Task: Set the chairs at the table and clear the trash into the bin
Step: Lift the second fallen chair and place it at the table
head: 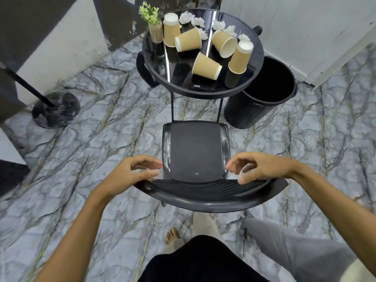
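A black plastic chair stands right in front of me, its seat facing the round black glass table. Both my hands hover just above the chair's curved backrest. My left hand is at its left end and my right hand at its right end, fingers curled and apart, holding nothing. On the table lie several tan paper cups, some upended, some on their sides, with crumpled white tissues behind them. An open black bin stands on the floor to the right of the table.
A small potted green plant stands at the table's left rim. A black round stand base with a pole sits on the marble floor at left. White walls close in at right and left. My bare foot is behind the chair.
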